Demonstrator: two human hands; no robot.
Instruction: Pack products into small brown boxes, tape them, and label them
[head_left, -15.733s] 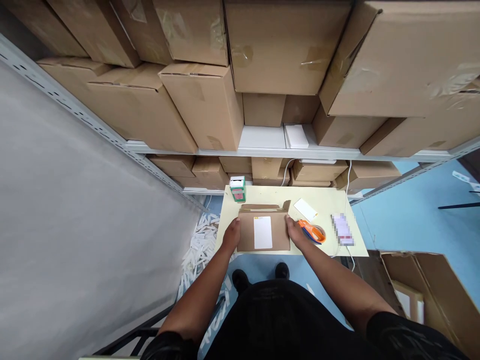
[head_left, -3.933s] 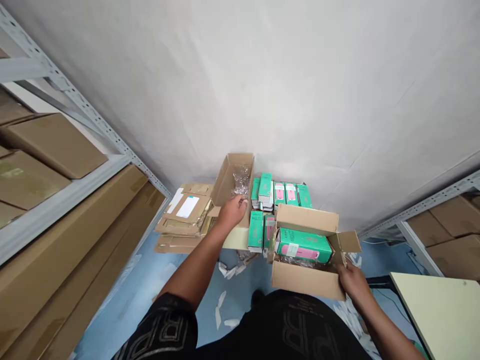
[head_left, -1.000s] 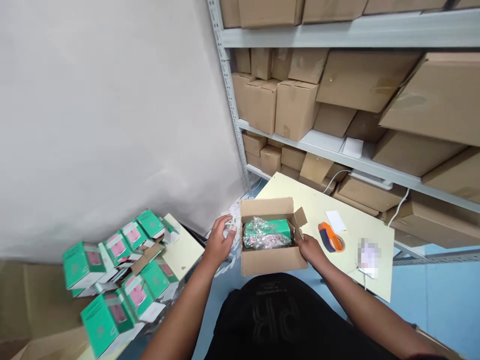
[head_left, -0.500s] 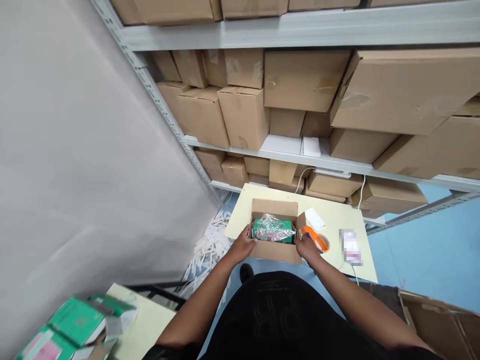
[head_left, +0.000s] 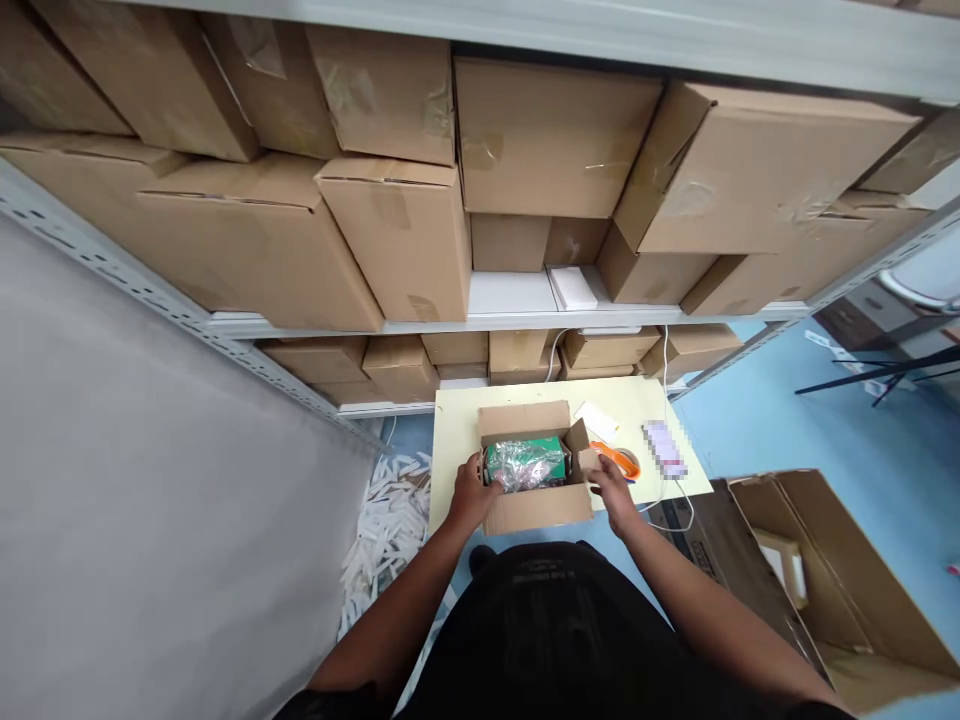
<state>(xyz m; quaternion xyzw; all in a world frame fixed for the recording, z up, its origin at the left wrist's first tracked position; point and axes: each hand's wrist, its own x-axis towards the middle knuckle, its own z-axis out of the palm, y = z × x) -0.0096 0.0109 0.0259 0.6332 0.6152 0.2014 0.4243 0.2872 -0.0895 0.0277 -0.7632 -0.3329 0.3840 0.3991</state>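
An open cardboard box [head_left: 536, 510] rests on the small pale yellow table, its flaps folded outward. Inside lies a green package [head_left: 544, 455] partly covered by crinkled clear plastic wrap [head_left: 521, 467]. My left hand [head_left: 472, 493] grips the left side of the box, thumb towards the inside. At the opposite end, my right hand [head_left: 611, 492] has its fingers closed at the edge of the right flap [head_left: 588, 462]. Just behind that hand lies an orange tape dispenser [head_left: 616, 459] with a tape roll. A white paper [head_left: 598, 421] lies beyond it.
Metal shelving [head_left: 495, 324] packed with cardboard boxes [head_left: 551, 140] rises behind the table [head_left: 457, 420]. A blurred flat item [head_left: 664, 450] with a white cable lies at the table's right. White strips [head_left: 386, 520] cover the floor at left. A large open carton [head_left: 862, 590] stands right.
The view has swung rightward, bringing the large carton into sight. My right hand has shifted a little away from the box body, at the flap's outer edge; my left still holds the box.
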